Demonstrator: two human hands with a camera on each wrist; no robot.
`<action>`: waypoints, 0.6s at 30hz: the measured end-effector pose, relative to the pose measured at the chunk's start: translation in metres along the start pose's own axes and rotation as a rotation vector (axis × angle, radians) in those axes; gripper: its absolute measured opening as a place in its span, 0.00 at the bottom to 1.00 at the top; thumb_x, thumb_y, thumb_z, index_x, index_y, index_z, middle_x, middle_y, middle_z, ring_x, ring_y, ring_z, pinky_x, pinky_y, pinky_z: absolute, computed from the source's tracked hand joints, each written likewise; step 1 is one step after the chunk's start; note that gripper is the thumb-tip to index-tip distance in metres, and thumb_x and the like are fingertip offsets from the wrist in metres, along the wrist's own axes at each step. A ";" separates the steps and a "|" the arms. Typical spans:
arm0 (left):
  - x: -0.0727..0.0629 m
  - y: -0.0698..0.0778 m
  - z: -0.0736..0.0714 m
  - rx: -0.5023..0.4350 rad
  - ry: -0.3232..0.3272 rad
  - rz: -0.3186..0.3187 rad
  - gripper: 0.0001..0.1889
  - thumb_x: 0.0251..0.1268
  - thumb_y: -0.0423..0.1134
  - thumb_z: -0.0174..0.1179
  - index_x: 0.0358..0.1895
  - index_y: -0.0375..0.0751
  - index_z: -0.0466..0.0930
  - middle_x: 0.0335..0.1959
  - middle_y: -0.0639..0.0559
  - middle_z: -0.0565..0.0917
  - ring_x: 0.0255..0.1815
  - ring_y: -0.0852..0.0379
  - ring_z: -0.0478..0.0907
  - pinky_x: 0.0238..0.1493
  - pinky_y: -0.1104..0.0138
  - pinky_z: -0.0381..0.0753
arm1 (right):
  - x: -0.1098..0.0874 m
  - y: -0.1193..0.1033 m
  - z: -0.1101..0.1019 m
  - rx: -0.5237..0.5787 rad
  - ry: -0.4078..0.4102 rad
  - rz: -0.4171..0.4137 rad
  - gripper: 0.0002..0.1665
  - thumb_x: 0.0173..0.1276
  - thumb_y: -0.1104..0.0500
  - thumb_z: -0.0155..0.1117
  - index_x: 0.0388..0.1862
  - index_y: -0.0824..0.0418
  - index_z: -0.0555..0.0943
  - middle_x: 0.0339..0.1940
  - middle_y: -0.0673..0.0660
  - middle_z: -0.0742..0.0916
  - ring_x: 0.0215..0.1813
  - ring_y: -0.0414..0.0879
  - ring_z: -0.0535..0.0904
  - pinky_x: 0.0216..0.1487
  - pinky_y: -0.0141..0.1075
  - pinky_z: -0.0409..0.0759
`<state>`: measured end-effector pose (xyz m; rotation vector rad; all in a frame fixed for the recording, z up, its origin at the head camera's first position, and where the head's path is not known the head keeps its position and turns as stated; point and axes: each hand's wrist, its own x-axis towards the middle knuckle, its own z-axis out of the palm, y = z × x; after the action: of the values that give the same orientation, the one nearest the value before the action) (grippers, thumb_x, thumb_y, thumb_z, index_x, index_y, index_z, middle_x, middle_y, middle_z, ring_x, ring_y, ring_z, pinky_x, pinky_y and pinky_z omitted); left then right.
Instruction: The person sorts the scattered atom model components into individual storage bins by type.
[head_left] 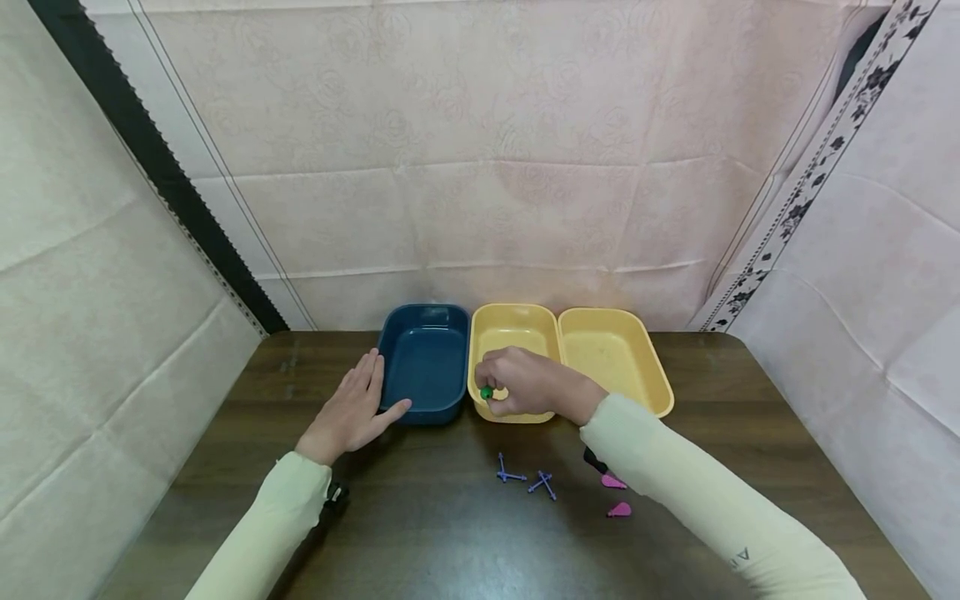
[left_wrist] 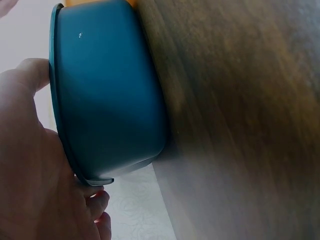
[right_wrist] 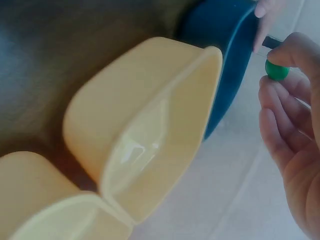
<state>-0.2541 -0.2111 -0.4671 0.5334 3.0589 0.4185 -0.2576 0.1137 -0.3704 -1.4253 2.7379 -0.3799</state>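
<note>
My right hand (head_left: pixel 525 382) is above the middle yellow container (head_left: pixel 516 314). Between thumb and fingers it pinches a small green ball (right_wrist: pixel 276 70), and the right wrist view shows the other fingers loosely bent. At the left rim of the dark blue container (head_left: pixel 424 367) rests my left hand (head_left: pixel 352 408), fingers extended and thumb spread toward the near edge. The left wrist view shows the outer wall of the blue container (left_wrist: pixel 107 90) beside that hand. No objects show inside the blue container; part of the middle yellow one is hidden by my right hand.
A second yellow container (head_left: pixel 611 354) adjoins on the right. Nearer on the brown table (head_left: pixel 420 533) lie two purple jack-shaped pieces (head_left: pixel 511 472) and two pink drop-shaped pieces (head_left: pixel 619 510), one partly behind my right sleeve. Pale cloth (head_left: pixel 480 192) hangs behind and at both sides.
</note>
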 end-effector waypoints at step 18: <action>0.000 0.000 0.000 0.002 -0.007 -0.012 0.55 0.78 0.72 0.44 0.85 0.28 0.38 0.89 0.33 0.40 0.89 0.33 0.40 0.87 0.40 0.46 | 0.060 0.005 0.006 -0.012 -0.020 0.009 0.07 0.70 0.61 0.72 0.44 0.61 0.87 0.40 0.55 0.87 0.39 0.43 0.78 0.42 0.29 0.83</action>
<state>-0.2536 -0.2112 -0.4669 0.5145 3.0548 0.4118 -0.2955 0.0664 -0.3724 -1.4111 2.7347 -0.3478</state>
